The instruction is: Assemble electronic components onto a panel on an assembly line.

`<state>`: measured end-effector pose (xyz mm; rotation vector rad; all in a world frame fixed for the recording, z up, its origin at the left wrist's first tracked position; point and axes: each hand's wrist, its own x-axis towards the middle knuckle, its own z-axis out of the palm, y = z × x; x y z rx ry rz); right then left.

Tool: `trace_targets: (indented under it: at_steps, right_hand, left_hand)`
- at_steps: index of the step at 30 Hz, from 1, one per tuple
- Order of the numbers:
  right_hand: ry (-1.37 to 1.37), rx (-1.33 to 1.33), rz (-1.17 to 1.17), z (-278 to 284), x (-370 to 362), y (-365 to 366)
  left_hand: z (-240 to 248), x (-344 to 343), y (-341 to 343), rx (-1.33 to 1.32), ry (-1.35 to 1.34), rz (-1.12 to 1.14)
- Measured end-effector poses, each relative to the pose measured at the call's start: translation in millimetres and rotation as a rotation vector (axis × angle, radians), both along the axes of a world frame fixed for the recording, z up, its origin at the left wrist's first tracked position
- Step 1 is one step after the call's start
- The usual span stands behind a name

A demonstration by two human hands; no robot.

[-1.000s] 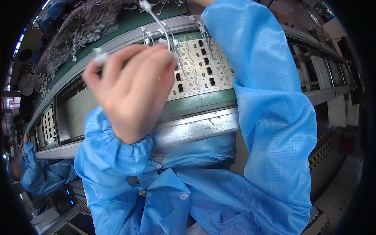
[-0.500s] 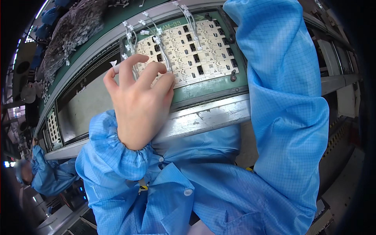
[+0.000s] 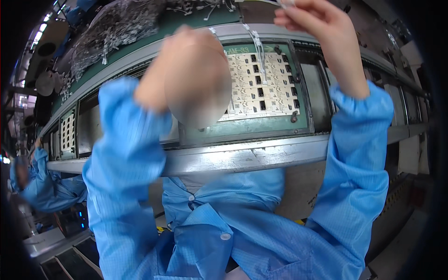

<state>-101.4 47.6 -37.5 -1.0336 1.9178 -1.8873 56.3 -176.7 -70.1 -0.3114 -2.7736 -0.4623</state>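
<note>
A panel of joined white circuit boards [image 3: 240, 84] with black components lies in a green tray [image 3: 261, 123]. My left hand [image 3: 186, 65] is over the panel's left part and hides it; its fingers are smeared by motion, so their grip does not show. At the top edge, beyond the tray's far right corner, my right hand [image 3: 326, 30] pinches a small white connector [image 3: 287, 3], partly cut off by the frame. Short white cables with plugs [image 3: 260, 46] lie across the boards' far side and overhang the tray's far edge.
The tray rests on a conveyor line with a metal front rail [image 3: 242, 158]. Behind it, a plastic bag of white cables [image 3: 119, 28] lies on a green surface. Another tray of boards [image 3: 68, 133] is farther left, near a person in blue [image 3: 39, 182].
My left hand has lifted off the near-left boards and moved farther away, now blurred. My right hand has come into view at the top. The panel appears farther right as the view shifted.
</note>
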Motion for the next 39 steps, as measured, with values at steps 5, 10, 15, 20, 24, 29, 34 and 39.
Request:
trace_targets:
  at_steps: [5,10,15,20,24,29,34,39]
  right_hand:
    - [0.248,0.091,0.127,-31,14,21]
    - [0.378,0.172,-0.065,-35,22,48]
    - [0.540,0.390,-0.058,-54,40,35]
    - [0.734,0.471,0.067,-61,51,25]
    - [0.799,0.534,0.028,-61,51,35]
    - [0.815,0.594,-0.029,-64,52,49]
    - [0.857,0.554,-0.034,-66,56,41]
    - [0.920,0.520,-0.025,-67,53,40]
  left_hand:
    - [-18,-98,-64,-0.248,-0.205,0.804]
    - [-48,-135,-36,-0.161,-0.094,0.717]
    - [-53,-107,-52,-0.187,0.241,0.570]
    - [-43,-103,-88,0.187,0.385,0.554]
    - [-16,-82,-73,0.475,0.282,0.466]
    - [-10,-71,-58,0.936,-0.015,0.225]
    - [15,-34,-31,1.008,-0.071,0.151]
    - [32,-12,9,0.832,0.030,0.182]
